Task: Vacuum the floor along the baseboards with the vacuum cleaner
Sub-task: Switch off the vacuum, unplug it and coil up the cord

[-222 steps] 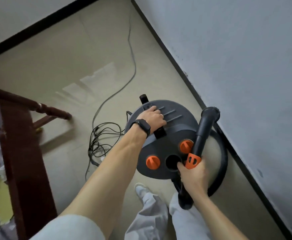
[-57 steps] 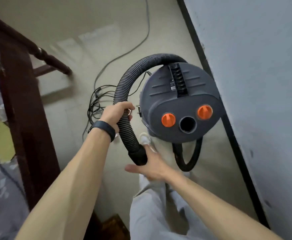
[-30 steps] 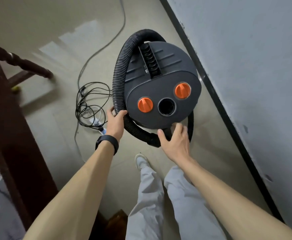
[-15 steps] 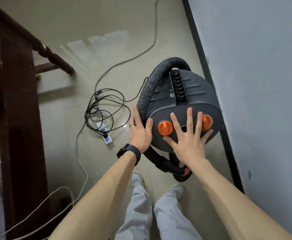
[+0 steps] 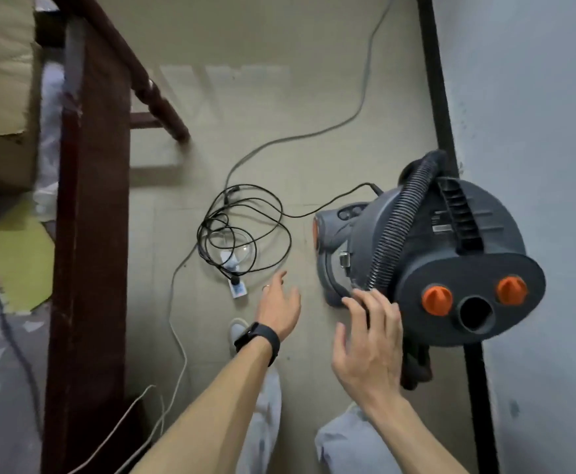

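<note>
The grey canister vacuum cleaner (image 5: 450, 254) lies tipped on its side by the wall, its base with two orange knobs and a round hole facing me. A black ribbed hose (image 5: 399, 227) runs over its body. My right hand (image 5: 370, 347) is spread, fingertips touching the hose end at the canister's near edge. My left hand (image 5: 278, 307), with a black watch on the wrist, hovers with fingers relaxed above the floor, holding nothing. A black baseboard (image 5: 437, 97) runs along the wall.
A tangled black power cord (image 5: 242, 227) with a plug lies on the tile floor left of the vacuum. A dark wooden bed frame (image 5: 88, 200) stands at the left. Light cables trail on the floor near my feet.
The vacuum has tipped over towards the wall and sits further right. Both hands have come off its base; my left hand has swung away to the left.
</note>
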The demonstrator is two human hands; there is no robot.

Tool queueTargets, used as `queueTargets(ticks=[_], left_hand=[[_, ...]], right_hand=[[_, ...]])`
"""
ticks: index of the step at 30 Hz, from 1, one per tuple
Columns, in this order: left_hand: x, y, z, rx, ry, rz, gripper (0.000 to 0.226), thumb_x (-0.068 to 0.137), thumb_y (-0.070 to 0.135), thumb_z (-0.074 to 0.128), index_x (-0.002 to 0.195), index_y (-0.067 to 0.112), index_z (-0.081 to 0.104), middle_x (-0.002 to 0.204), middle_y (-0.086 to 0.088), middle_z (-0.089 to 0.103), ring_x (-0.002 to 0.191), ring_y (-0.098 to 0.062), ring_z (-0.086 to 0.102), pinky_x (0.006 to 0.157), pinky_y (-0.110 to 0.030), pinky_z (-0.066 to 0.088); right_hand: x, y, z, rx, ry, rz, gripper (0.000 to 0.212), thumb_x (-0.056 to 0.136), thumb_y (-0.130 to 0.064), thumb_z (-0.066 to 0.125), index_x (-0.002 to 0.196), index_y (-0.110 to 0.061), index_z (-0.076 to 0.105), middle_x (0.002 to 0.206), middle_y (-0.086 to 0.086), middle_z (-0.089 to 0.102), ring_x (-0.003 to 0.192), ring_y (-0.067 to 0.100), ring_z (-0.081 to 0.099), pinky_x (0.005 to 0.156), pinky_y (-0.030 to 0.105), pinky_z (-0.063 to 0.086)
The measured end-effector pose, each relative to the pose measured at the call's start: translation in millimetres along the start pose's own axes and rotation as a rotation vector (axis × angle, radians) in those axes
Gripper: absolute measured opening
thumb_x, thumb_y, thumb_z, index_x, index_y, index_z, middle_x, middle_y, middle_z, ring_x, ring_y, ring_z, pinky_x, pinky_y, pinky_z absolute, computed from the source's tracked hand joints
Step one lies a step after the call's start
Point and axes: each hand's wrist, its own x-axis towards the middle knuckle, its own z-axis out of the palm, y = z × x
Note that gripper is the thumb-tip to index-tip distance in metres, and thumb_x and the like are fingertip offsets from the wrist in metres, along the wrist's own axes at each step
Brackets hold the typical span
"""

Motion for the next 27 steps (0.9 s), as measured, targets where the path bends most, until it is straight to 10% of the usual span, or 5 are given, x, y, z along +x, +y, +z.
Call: queueTargets(ticks=[13,18,22,25,27], left_hand=[[181,-205,-105,0.869,-0.036,0.093,0.06,0.09,0.021,0.056,0.144,0.022,0.033,0.155,-0.005,0.031,0.142,-0.025,0.028,0.115,-0.042,0.026],[288,-260,-75,1.248,-0.059,0.32,0.063,0.096,0.024,0.05,0.152,0.018,0.023,0.16,-0.006,0.025,0.151,-0.025,0.007,0.12,-0.052,0.0],[341,-299,-50,1.392,-0.101,0.351,0.026,0.093,0.028,0.052,0.109,0.027,0.072,0.103,0.004,0.072,0.117,-0.024,0.056,0.112,-0.051,-0.023],[363,-317,-39,1.352,-0.119,0.446,0.011,0.073,0.038,0.074,0.069,0.028,0.075,0.064,0.009,0.068,0.076,-0.019,0.066,0.112,-0.039,0.006],[364,-320,-35,1.304,-0.201,0.415,0.025,0.088,0.047,0.061,0.087,0.026,0.073,0.082,0.004,0.072,0.086,-0.02,0.066,0.092,-0.034,0.028]], right_hand=[[60,-74,332,-0.035,-1.042,0.316,0.073,0.098,-0.057,0.056,0.151,-0.01,0.036,0.154,0.01,0.046,0.141,0.033,0.041,0.11,0.039,0.037],[50,-67,472,0.023,-1.099,0.409,0.077,0.092,-0.061,0.062,0.145,-0.009,0.041,0.149,0.015,0.049,0.137,0.038,0.045,0.106,0.045,0.043],[37,-65,555,0.118,-0.988,0.454,0.07,0.095,-0.052,0.065,0.145,-0.01,0.04,0.145,0.017,0.047,0.133,0.038,0.045,0.103,0.043,0.042],[33,-67,581,0.118,-0.88,0.438,0.044,0.099,-0.034,0.061,0.133,-0.01,0.047,0.136,0.017,0.049,0.128,0.038,0.047,0.094,0.045,0.043],[30,-68,586,0.105,-0.833,0.402,0.036,0.098,-0.026,0.057,0.129,-0.009,0.05,0.132,0.016,0.05,0.123,0.039,0.049,0.09,0.047,0.043]])
